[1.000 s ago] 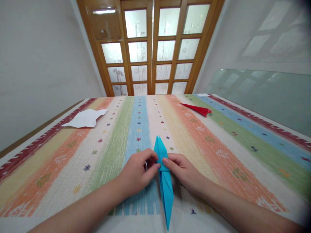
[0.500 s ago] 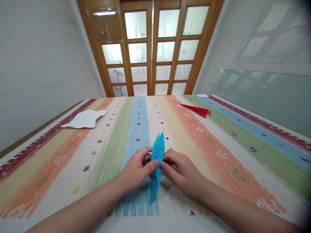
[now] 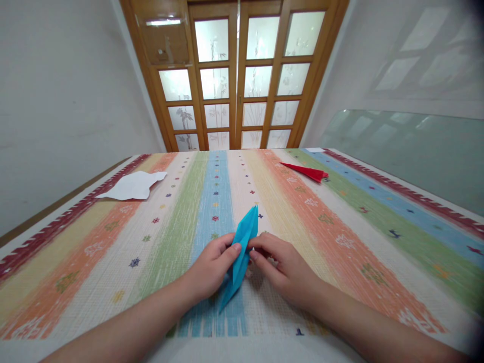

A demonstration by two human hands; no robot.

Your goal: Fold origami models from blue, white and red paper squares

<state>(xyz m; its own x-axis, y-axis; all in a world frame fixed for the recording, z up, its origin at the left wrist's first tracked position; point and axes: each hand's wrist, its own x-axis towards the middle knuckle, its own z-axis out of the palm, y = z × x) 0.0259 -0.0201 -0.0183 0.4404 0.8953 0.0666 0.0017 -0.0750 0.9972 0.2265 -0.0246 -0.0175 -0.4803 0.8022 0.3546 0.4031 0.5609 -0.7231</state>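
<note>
A long, narrow, folded blue paper shape (image 3: 242,252) with pointed ends is lifted a little above the striped tablecloth (image 3: 340,227), tilted with its far tip up and to the right. My left hand (image 3: 212,269) pinches its middle from the left, thumb on top. From the right, my right hand (image 3: 282,264) holds the same middle part with its fingertips. The near tip of the paper points down toward my left wrist.
A folded red paper shape (image 3: 307,171) lies at the far right of the table. A white cut-out sheet (image 3: 132,185) lies at the far left. Wooden doors with frosted panes (image 3: 234,75) stand behind the table, and a glass sheet (image 3: 408,151) leans at the right.
The blue paper has been lifted off the cloth and turned: its near tip swung leftward and its far tip tilted right. Both hands kept hold and shifted slightly away from me.
</note>
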